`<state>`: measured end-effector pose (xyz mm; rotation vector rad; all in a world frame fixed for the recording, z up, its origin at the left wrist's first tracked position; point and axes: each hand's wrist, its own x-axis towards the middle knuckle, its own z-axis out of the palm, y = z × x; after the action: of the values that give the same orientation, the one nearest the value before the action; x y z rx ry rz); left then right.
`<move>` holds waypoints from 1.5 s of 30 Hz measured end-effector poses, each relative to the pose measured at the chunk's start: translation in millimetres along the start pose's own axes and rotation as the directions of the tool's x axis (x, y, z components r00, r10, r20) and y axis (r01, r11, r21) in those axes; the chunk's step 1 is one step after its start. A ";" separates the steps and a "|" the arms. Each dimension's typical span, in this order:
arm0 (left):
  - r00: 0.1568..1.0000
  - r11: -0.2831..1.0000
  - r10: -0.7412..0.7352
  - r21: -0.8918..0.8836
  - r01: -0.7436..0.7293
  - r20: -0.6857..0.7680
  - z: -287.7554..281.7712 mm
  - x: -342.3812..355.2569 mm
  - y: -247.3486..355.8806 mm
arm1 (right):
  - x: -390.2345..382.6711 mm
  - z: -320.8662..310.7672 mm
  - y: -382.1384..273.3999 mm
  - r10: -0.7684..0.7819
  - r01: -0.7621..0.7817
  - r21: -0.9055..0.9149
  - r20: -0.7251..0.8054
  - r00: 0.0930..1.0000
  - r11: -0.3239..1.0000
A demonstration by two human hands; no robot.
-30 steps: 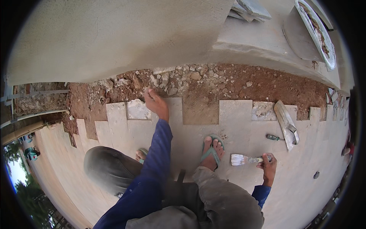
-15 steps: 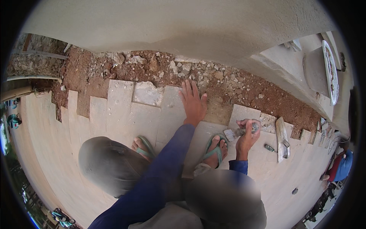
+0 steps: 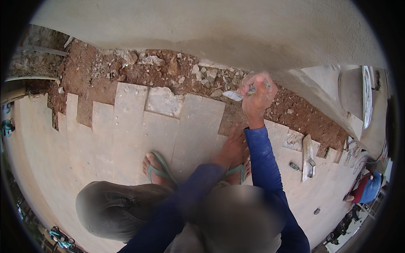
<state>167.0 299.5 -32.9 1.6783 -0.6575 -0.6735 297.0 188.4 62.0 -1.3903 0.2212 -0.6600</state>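
My right hand point(image 3: 258, 101) is raised ahead of me at the end of a forearm in a dark blue sleeve point(image 3: 266, 156), its fingers closed firmly around the handle of a flat hand tool with a white-smeared end point(image 3: 233, 95). My left hand point(image 3: 233, 147) hangs lower, reaching across in front of my right foot, back upward and fingers pointing ahead; it is blurred, and I cannot tell whether it grips anything.

The tool is over the strip of reddish-brown soil and pale rubble point(image 3: 306, 116), between the staggered beige paving slabs point(image 3: 200, 116) and the smooth beige wall point(image 3: 190, 25). Its flat end points left out of my fist, whitish and slightly blurred, while my fingers cover most of the handle. Whether that end touches the stones, I cannot tell.
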 end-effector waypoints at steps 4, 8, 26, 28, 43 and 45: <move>0.890 0.867 -0.047 0.425 0.262 -0.453 -35.0 -10.5 -14.8 | -6.2 20.9 20.8 -0.083 0.083 0.059 0.002 0.997 0.995; 0.557 0.634 -0.211 0.321 0.704 -0.803 -100.8 -17.7 -53.9 | -25.4 19.8 61.7 -0.008 0.010 0.073 -0.027 1.000 0.997; 0.531 0.573 -0.297 0.296 0.764 -0.794 -112.1 -15.3 -57.2 | -35.3 29.9 79.8 -0.187 0.183 -0.103 -0.031 0.982 0.978; 0.516 0.536 -0.324 0.296 0.791 -0.793 -110.3 -21.2 -59.9 | -25.1 29.8 71.0 -0.027 0.027 -0.014 -0.027 0.999 1.000; 0.507 0.591 -0.295 0.262 0.763 -0.810 -122.5 -10.6 -54.9 | -21.9 51.5 37.5 -0.218 0.218 -0.096 0.012 0.976 0.971; 0.517 0.566 -0.316 0.279 0.776 -0.795 -110.4 -16.5 -55.5 | -36.3 40.9 80.2 -0.239 0.237 -0.276 0.025 0.971 0.932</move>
<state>240.7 394.7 -65.8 2.6329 0.3466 -0.2181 313.0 245.4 -14.9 -1.7012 0.1564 -0.8610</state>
